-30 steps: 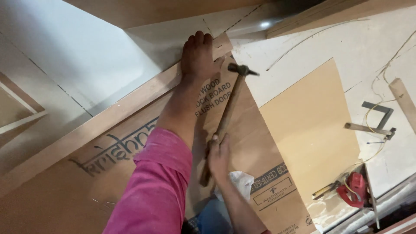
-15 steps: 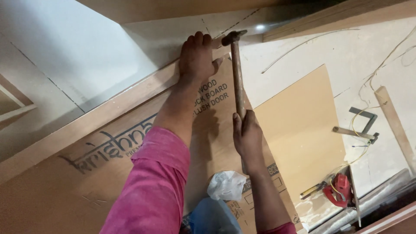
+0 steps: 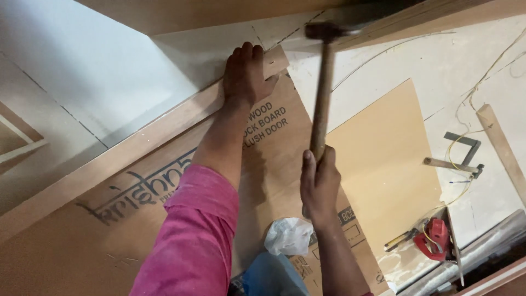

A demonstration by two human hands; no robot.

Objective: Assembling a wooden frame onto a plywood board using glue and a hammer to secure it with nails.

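My left hand point(image 3: 245, 77) lies flat with its fingers over the far end of a long wooden strip point(image 3: 137, 145) that runs along the edge of a brown plywood board point(image 3: 164, 219) with printed lettering. My right hand point(image 3: 319, 183) grips the lower end of a hammer's wooden handle point(image 3: 321, 104). The hammer stands almost upright, its dark metal head point(image 3: 324, 30) blurred and raised above the strip's far end, to the right of my left fingers. My left arm wears a pink sleeve point(image 3: 192, 241).
A smaller tan sheet point(image 3: 383, 164) lies right of the board. A metal try square point(image 3: 460, 156), yellow wire, a wooden stick point(image 3: 501, 148), a red tool point(image 3: 433, 238) and a screwdriver lie on the white floor at right. A crumpled white cloth point(image 3: 287, 235) sits near my knee.
The hammer has swung from lying slanted near the board up to nearly upright, its head moving right and away from the strip. My right hand moved right with it. The left hand stayed.
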